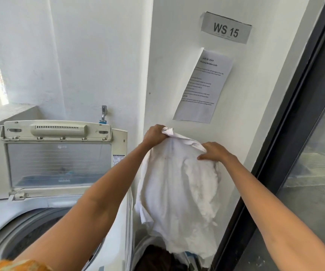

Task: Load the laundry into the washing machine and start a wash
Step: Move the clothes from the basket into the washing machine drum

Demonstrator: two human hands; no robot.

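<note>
Beside one washer [40, 192], one white garment [179, 202]

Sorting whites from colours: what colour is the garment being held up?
White, plain; the garment shows clearly in the head view.

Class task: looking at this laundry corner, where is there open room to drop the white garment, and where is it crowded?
Open: the drum mouth below the raised lid. Crowded: the gap between washing machine and wall, filled by the basket and hanging white garment.
</note>
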